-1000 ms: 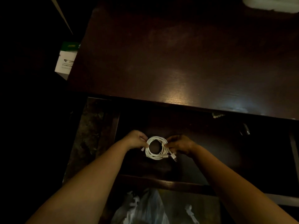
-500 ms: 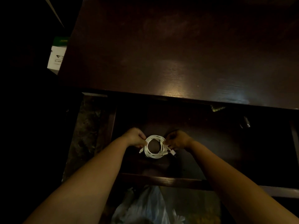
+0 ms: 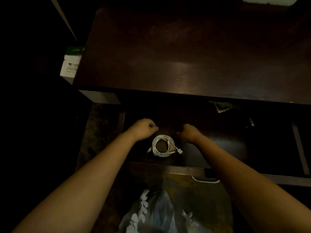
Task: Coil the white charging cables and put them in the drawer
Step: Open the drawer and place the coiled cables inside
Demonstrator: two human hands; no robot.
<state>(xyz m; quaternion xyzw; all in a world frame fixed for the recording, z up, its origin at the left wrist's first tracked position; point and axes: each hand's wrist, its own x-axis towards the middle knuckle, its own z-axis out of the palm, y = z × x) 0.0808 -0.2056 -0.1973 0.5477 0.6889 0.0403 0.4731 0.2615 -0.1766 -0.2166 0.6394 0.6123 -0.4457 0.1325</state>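
- Fingers of the left hand (image 3: 144,128) curl into a loose fist with nothing between them; the hand hangs over the drawer just up and left of the coil, not touching it.
- Fingers of the right hand (image 3: 189,132) also curl inward and hold nothing, as far as the dim light shows; this hand sits just up and right of the coil, apart from it.
- White charging cable (image 3: 163,145) lies coiled in a flat ring on the drawer floor between the two wrists, its two plug ends sticking out low on the left and right.
- Drawer (image 3: 168,169) is pulled open; its front rail runs just below the coil, with a pale metal handle (image 3: 206,180) near the right forearm. Dark bare floor spreads to the right of the coil.
- Left side wall of the drawer stands near the left hand.
- Tabletop (image 3: 185,56) overhangs the back of the drawer.
- Small patterned thing (image 3: 221,106) lies at the drawer's far right, well apart.
- White and green box (image 3: 71,64) stands left of the tabletop.
- Plastic bag (image 3: 159,214) lies below the drawer front.
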